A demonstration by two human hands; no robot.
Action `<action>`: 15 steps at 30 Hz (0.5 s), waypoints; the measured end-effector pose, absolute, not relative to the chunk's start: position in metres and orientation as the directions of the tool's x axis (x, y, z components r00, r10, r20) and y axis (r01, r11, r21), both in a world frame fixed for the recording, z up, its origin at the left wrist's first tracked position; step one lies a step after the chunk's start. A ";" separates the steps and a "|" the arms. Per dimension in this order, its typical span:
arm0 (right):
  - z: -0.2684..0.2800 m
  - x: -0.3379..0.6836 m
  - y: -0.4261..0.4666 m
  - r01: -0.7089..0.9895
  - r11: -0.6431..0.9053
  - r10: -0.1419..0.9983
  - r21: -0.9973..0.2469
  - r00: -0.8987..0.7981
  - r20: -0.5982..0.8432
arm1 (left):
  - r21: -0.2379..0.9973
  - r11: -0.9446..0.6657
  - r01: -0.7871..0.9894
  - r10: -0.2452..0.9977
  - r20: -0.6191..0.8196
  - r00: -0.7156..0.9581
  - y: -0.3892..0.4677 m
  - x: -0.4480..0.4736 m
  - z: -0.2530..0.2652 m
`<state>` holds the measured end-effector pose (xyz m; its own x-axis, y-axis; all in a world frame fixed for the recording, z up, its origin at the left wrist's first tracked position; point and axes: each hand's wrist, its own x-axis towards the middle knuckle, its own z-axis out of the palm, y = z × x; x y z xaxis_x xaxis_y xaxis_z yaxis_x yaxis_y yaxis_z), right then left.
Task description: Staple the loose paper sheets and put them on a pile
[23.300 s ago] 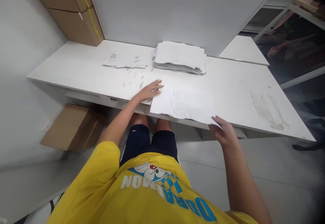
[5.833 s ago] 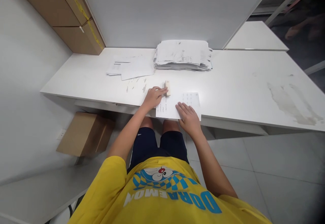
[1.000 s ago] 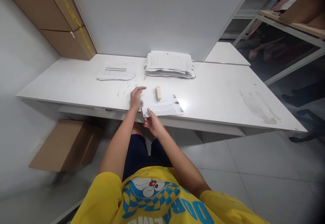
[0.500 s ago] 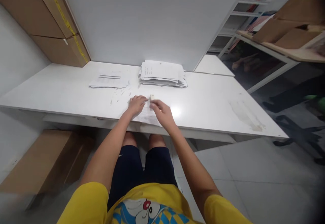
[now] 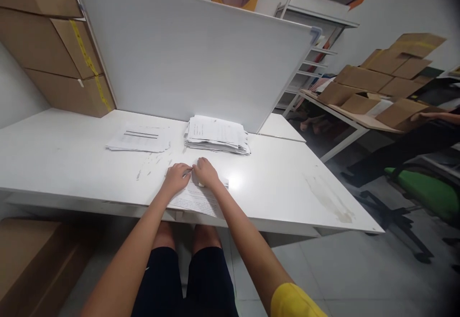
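White paper, a printed sheet (image 5: pixel 196 202), lies at six o'clock, flat at the near edge of a pale desk (image 5: pixel 280 183). From its centre, the left hand (image 5: pixel 177 177) is at eleven o'clock and the right hand (image 5: pixel 206 173) at one, fingers bent, tips close together; whether they grasp the paper cannot be told. Farther out at one o'clock sits a paper stack (image 5: pixel 217 135). The sheet looks light, limp and easily creased, best taken by opposite edges.

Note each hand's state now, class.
Left hand: curled over the printed sheet; grip cannot be told.
Right hand: curled beside it; grip cannot be told.
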<state>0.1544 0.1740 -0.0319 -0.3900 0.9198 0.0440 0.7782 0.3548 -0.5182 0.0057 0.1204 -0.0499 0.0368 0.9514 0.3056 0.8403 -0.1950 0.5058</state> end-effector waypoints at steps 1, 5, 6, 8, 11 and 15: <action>-0.031 0.155 0.173 0.789 0.327 0.930 -0.521 -0.366 0.030 | 0.527 -0.209 0.824 0.948 0.314 0.039 0.122 0.004 -0.051; -0.027 0.153 0.169 0.823 0.294 0.949 -0.486 -0.311 0.047 | 0.552 -0.240 0.799 0.932 0.360 0.031 0.124 0.003 -0.054; -0.027 0.152 0.168 0.834 0.301 0.949 -0.463 -0.308 0.063 | 0.529 -0.226 0.818 0.931 0.363 0.023 0.124 0.004 -0.055; -0.027 0.149 0.166 0.853 0.324 0.945 -0.410 -0.315 0.091 | 0.453 -0.187 0.872 0.934 0.356 0.016 0.123 0.007 -0.055; -0.026 0.147 0.165 0.860 0.350 0.935 -0.370 -0.342 0.092 | 0.365 -0.150 0.919 0.942 0.334 0.021 0.120 0.010 -0.055; -0.023 0.147 0.168 0.833 0.323 0.935 -0.450 -0.354 0.014 | 0.358 -0.150 0.922 0.942 0.334 0.024 0.117 0.008 -0.056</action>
<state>0.1468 0.1678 -0.0226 -0.3544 0.9350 0.0145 0.8328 0.3226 -0.4499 0.0082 0.1174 -0.0556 0.0238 0.9422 0.3341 0.9217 -0.1501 0.3576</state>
